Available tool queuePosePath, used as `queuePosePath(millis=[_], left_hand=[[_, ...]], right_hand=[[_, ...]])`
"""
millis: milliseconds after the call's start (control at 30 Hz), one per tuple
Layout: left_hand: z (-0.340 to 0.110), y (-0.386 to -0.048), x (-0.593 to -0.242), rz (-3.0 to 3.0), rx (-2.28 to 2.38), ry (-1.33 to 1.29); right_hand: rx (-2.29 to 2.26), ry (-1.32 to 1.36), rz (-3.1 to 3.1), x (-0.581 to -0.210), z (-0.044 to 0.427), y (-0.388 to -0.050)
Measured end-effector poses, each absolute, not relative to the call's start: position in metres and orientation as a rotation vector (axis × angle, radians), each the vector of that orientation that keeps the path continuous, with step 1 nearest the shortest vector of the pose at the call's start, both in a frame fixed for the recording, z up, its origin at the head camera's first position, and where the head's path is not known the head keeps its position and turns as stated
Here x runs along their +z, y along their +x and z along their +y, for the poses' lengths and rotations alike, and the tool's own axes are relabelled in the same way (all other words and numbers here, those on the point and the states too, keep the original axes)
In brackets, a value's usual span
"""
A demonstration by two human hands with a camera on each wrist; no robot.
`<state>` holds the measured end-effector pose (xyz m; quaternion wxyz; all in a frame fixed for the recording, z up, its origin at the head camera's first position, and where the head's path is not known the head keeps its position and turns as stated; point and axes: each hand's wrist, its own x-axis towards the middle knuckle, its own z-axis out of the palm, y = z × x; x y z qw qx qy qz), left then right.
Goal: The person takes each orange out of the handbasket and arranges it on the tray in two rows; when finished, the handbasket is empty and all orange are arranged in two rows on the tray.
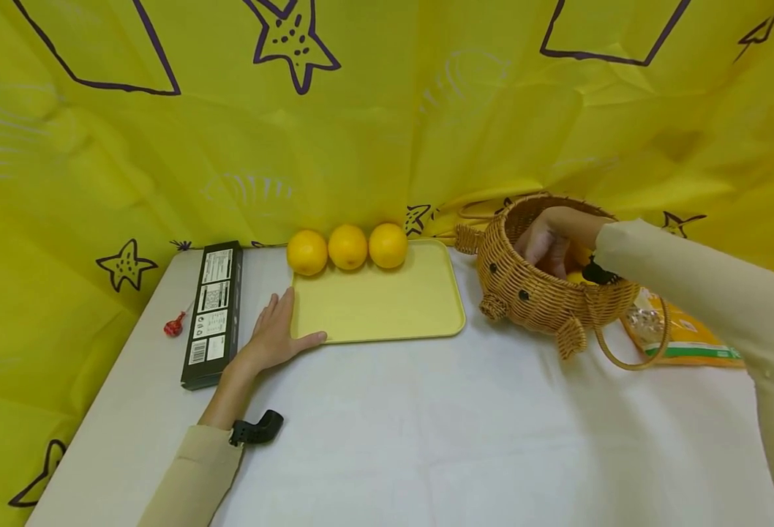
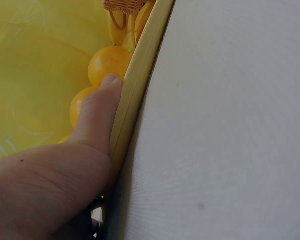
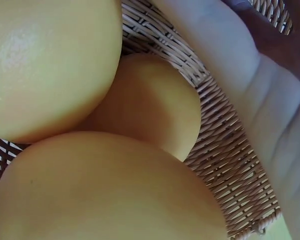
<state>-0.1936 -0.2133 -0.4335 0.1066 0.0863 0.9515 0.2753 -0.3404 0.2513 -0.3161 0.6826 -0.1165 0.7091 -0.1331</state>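
Note:
My left hand (image 1: 273, 338) lies at the left edge of the yellow tray (image 1: 380, 315), fingers straight and thumb along its front rim. In the left wrist view the thumb of that hand (image 2: 49, 175) reaches along the tray rim (image 2: 134, 95). Three oranges (image 1: 347, 247) stand in a row at the tray's back left. My right hand (image 1: 548, 241) is inside the wicker basket (image 1: 525, 293), its fingertips hidden. The right wrist view has the palm of that hand (image 3: 245, 75) beside the basket's wall (image 3: 235, 155), near several oranges (image 3: 109, 190); whether it holds one cannot be told.
Left of the tray lies a long black box (image 1: 212, 315), with a red-wrapped lollipop (image 1: 174, 324) beside it. An orange packet (image 1: 690, 337) lies partly behind the basket at the right. A yellow patterned cloth (image 1: 361, 146) hangs behind the white table (image 1: 426, 439).

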Motion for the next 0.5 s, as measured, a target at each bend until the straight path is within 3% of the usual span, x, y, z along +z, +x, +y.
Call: queuePosePath(millis=[300,500], left_hand=[[-0.212,-0.192,-0.432,2.798,0.825,0.255],[-0.214,-0.193,-0.433,2.801,0.807,0.251]], right_hand=[[-0.426,-0.250,1.566,-0.316,0.262,-0.344],[-0.548,-0.332,1.686,-0.295,0.271,-0.345]])
